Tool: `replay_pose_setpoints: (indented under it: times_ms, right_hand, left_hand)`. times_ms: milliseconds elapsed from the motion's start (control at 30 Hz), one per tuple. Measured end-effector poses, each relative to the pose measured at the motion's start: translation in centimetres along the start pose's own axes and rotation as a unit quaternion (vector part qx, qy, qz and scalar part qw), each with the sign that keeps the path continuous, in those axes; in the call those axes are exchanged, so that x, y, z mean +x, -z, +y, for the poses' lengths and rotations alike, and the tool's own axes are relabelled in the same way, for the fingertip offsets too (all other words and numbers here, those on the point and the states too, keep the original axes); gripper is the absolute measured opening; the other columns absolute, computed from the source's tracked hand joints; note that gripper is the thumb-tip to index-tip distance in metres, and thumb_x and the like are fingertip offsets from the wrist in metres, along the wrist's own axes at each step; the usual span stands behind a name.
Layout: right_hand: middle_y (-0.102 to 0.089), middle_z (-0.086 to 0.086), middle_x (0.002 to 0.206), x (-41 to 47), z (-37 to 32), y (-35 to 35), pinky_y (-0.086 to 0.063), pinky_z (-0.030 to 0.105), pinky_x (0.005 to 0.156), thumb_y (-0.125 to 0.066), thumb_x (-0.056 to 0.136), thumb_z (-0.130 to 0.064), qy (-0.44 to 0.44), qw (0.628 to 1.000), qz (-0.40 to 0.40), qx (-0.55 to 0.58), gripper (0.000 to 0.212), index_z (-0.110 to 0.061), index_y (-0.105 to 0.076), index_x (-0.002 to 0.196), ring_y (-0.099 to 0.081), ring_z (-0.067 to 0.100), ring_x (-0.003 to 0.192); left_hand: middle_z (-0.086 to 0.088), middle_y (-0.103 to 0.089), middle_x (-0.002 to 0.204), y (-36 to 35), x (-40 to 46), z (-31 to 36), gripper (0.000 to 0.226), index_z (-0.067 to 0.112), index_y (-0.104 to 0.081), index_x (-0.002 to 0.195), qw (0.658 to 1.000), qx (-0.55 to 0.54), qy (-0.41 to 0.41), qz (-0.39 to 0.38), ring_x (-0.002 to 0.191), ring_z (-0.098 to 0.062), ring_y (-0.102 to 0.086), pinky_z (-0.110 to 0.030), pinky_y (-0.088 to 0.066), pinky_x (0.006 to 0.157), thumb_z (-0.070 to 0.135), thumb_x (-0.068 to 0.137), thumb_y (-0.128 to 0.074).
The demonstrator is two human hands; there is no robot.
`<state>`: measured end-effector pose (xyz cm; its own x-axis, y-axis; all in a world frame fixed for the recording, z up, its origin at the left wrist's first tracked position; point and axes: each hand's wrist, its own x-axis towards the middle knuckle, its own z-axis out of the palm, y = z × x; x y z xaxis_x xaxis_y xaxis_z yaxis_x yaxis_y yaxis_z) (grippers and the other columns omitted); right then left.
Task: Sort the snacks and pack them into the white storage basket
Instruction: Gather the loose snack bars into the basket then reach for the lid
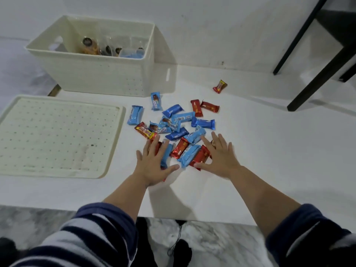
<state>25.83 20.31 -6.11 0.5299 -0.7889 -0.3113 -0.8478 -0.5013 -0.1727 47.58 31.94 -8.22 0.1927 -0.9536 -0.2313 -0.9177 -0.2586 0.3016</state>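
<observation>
Several blue snack bars and red snack bars lie in a loose heap in the middle of the white table. My left hand lies flat with spread fingers on the near left of the heap, covering a blue and a red bar. On the near right, my right hand is flat too, its fingers touching red bars. One red bar lies apart, farther back on the right. The white storage basket stands at the back left with several clear snack packs inside.
The basket's white perforated lid lies flat on the table's left side. A black table leg and frame stand at the back right. The table's near edge runs just below my forearms, over a marble floor.
</observation>
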Motion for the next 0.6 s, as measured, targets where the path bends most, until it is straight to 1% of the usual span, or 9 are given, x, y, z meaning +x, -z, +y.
replay_pose_setpoints:
  times_ms: [100, 233, 333, 400, 467, 533, 600]
  right_hand:
    - [0.013, 0.004, 0.16, 0.8, -0.2, -1.6, -0.005, 0.058, 0.117, -0.045, 0.068, -0.083, -0.004, 1.0, 0.018, 0.001, 0.11, -0.034, 0.011, 0.149, 0.014, 0.028, 0.147]
    - [0.018, 0.005, 0.159, 3.1, -1.2, -2.3, -0.004, 0.064, 0.112, -0.041, 0.063, -0.088, 0.024, 0.997, 0.072, -0.03, 0.112, -0.038, 0.013, 0.148, 0.017, 0.033, 0.146]
    - [0.017, 0.005, 0.159, 5.1, -1.6, -1.9, -0.003, 0.069, 0.108, -0.037, 0.058, -0.092, 0.043, 0.993, 0.096, -0.05, 0.11, -0.047, 0.015, 0.144, 0.019, 0.036, 0.145]
    - [0.016, 0.004, 0.16, 6.4, -1.5, -1.4, -0.003, 0.073, 0.106, -0.027, 0.056, -0.095, 0.062, 0.99, 0.103, -0.072, 0.104, -0.053, 0.019, 0.139, 0.018, 0.038, 0.144]
    - [0.014, 0.003, 0.16, 7.4, -1.3, -1.2, -0.005, 0.075, 0.106, -0.014, 0.055, -0.096, 0.077, 0.988, 0.099, -0.093, 0.096, -0.057, 0.019, 0.137, 0.017, 0.039, 0.145]
    - [0.005, 0.001, 0.161, 8.2, -1.1, -1.2, -0.009, 0.072, 0.108, -0.011, 0.057, -0.095, 0.081, 0.987, 0.093, -0.103, 0.093, -0.058, 0.009, 0.14, 0.013, 0.037, 0.146]
    - [-0.014, 0.001, 0.159, 8.6, -1.2, -1.0, -0.017, 0.067, 0.109, -0.017, 0.06, -0.094, 0.073, 0.988, 0.1, -0.096, 0.089, -0.057, -0.013, 0.141, 0.0, 0.035, 0.147]
  left_hand:
    - [0.006, 0.025, 0.156, -1.7, 0.3, -0.4, 0.088, 0.038, 0.019, 0.146, 0.999, 0.028, 0.004, 0.03, 0.144, -0.025, 0.024, -0.063, 0.001, 0.114, 0.08, 0.079, -0.02]
    - [0.004, 0.02, 0.158, -1.6, 2.1, -1.6, 0.087, 0.04, 0.018, 0.146, 0.994, 0.042, -0.006, 0.101, 0.144, -0.028, 0.022, -0.061, 0.006, 0.112, 0.08, 0.079, -0.021]
    - [0.001, 0.013, 0.16, -0.3, 4.2, -2.9, 0.093, 0.04, 0.008, 0.148, 0.99, 0.054, -0.042, 0.125, 0.145, -0.031, 0.019, -0.065, 0.007, 0.109, 0.082, 0.074, -0.027]
    - [-0.002, 0.005, 0.161, 0.7, 5.8, -3.6, 0.095, 0.039, -0.005, 0.15, 0.985, 0.069, -0.082, 0.136, 0.145, -0.036, 0.013, -0.07, 0.004, 0.107, 0.084, 0.07, -0.031]
    - [-0.004, 0.001, 0.161, 1.7, 7.6, -4.3, 0.097, 0.039, -0.014, 0.149, 0.978, 0.107, -0.123, 0.128, 0.145, -0.041, 0.009, -0.073, -0.001, 0.105, 0.087, 0.067, -0.029]
    - [-0.004, -0.002, 0.161, 2.5, 9.3, -4.8, 0.097, 0.043, -0.016, 0.148, 0.973, 0.156, -0.145, 0.095, 0.144, -0.046, 0.002, -0.073, -0.008, 0.104, 0.09, 0.064, -0.024]
    - [-0.004, -0.014, 0.159, 3.0, 10.6, -5.1, 0.094, 0.044, -0.022, 0.146, 0.971, 0.17, -0.152, 0.073, 0.14, -0.046, -0.018, -0.066, -0.021, 0.104, 0.091, 0.064, -0.023]
